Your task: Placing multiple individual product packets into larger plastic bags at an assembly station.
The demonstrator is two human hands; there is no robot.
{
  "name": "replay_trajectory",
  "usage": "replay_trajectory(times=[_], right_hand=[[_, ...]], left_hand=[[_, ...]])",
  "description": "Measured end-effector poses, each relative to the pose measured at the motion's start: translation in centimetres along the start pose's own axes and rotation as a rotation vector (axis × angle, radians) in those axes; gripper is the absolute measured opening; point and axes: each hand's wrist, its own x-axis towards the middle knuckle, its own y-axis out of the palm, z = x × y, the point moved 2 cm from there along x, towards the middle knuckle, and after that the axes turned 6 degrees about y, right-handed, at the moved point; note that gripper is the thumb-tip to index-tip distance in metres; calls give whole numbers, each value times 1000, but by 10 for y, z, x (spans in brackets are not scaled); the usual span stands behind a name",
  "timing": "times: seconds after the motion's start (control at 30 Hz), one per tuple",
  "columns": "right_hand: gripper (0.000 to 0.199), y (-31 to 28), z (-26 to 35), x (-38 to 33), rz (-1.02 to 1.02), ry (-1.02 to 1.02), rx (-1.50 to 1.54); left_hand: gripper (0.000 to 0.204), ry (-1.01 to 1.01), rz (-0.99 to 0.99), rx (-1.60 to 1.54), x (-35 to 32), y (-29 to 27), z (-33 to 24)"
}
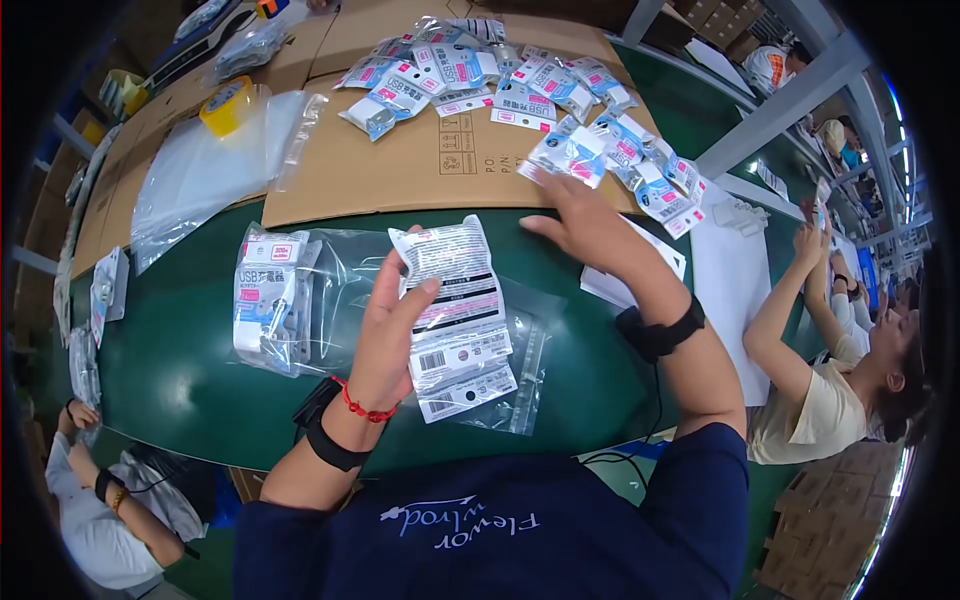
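Note:
My left hand (385, 330) is closed on a couple of overlapping white charger packets (452, 285), their printed backs facing up and their lower edges fanned out. Under them lies a clear plastic bag (530, 375), and more charger packets (270, 300) are stacked to its left. My right hand (585, 225) reaches over the table's far edge with thumb and fingers apart. Its fingertips are at the near edge of a blue and white charger packet (570, 152) in the pile; whether they touch it I cannot tell.
A heap of charger packets (450, 70) spreads over a cardboard sheet (400, 180) at the back. Clear bags (200, 175) and a yellow tape roll (228, 105) lie back left. White paper (640, 265) rests right. Co-workers (810, 390) sit at both sides, beside metal posts (780, 110).

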Motion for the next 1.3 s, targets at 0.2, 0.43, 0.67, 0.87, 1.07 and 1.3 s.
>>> replay_trajectory(times=[0.2, 0.43, 0.67, 0.87, 1.07, 1.3], right_hand=[[38, -18, 12, 41, -140, -207, 450], [32, -21, -39, 62, 26, -110, 181], [38, -18, -18, 39, -156, -267, -6], [49, -10, -26, 46, -25, -232, 154], [53, -30, -9, 14, -83, -90, 456], [58, -83, 85, -93, -203, -586, 105]], left_hand=[[58, -13, -4, -10, -2, -2, 4], [59, 5, 29, -19, -1, -9, 9], [61, 4, 58, -15, -1, -3, 6], [63, 22, 65, -57, 0, -1, 3], [57, 71, 83, -127, 4, 0, -8], [50, 103, 97, -301, 7, -6, -13]])
